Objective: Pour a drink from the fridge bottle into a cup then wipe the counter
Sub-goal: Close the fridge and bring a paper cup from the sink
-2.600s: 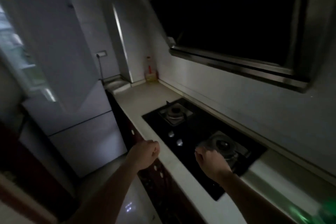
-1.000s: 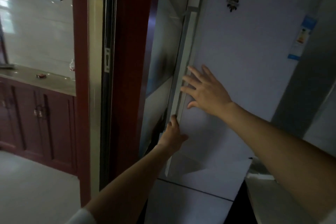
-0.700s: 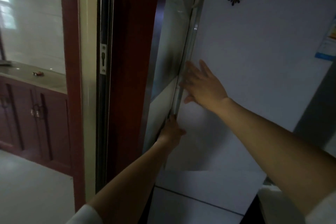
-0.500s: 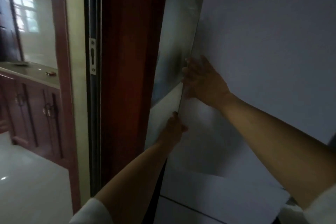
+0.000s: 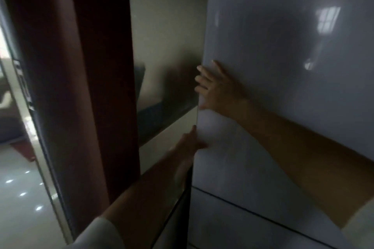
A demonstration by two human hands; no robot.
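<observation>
The white fridge fills the right of the view, its upper door [image 5: 273, 50] glossy with a small emblem near the top. My right hand [image 5: 218, 89] lies flat on the door, fingers wrapped over its left edge. My left hand [image 5: 187, 143] grips the same edge lower down, fingers curled behind it. The fridge's grey side panel [image 5: 168, 42] shows left of the door edge. A lower door [image 5: 242, 224] sits below a dark seam. No bottle, cup or counter is in view; the fridge's inside is hidden.
A dark red door frame [image 5: 85, 87] stands close on the left of the fridge, with a metal sliding track [image 5: 26, 91] beside it. Beyond it lies a shiny pale floor [image 5: 22, 198] in another room.
I have moved in closer to the fridge. My right hand's fingers now hook over the door's left edge and my left hand holds the edge below it. The door's edge looks slightly lifted from the body.
</observation>
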